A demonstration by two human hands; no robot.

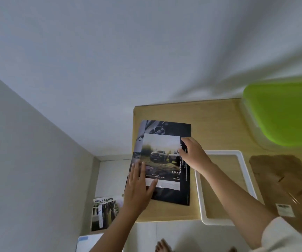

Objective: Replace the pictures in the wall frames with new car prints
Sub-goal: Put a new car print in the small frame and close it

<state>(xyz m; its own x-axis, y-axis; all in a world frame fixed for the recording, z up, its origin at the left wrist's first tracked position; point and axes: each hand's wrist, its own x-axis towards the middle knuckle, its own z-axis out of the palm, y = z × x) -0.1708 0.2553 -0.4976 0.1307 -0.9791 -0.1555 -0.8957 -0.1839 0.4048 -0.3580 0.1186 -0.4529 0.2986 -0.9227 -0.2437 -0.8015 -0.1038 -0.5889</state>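
Note:
A car print [160, 155] showing two pickups in a field lies on top of a larger dark brochure page [172, 195] on the wooden table [213, 124]. My left hand [139, 186] lies flat with straight fingers on the print's lower left part. At the print's right edge my right hand [193, 153] touches it with its fingers bent; whether they pinch the paper is unclear. An empty white picture frame [244, 171] lies flat on the table just right of the papers. A brown backing board [284, 188] rests further right.
A green-lidded plastic box [282, 113] stands at the table's back right. A "Hilux Travo" brochure [105, 213] leans by the wall below the table's left edge, above a white-and-blue item [88, 242]. White walls meet in a corner at left. Bare toes [162, 246] show on the floor.

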